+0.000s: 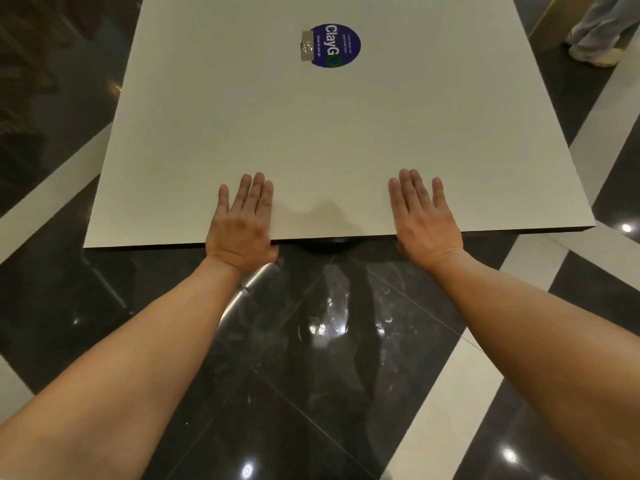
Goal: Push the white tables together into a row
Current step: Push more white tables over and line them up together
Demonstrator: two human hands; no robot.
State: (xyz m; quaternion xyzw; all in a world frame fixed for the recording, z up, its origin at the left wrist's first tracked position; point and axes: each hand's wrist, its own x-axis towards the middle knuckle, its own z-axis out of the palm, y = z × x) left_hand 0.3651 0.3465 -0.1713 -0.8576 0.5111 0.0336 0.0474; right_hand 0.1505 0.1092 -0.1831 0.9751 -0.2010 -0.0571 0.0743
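Your left hand [242, 223] and right hand [424, 216] lie flat and open on the white counter [311, 126]; no other one shows, so joining is not yet done.

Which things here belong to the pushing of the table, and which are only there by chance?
Part of the job: white table; left hand and right hand, flat on its near edge.
Just there: blue round sticker; small metal plate beside it; bystander's feet; glossy floor.

White table [277, 133] far edge cropped, metal tag [307, 46] unreadable
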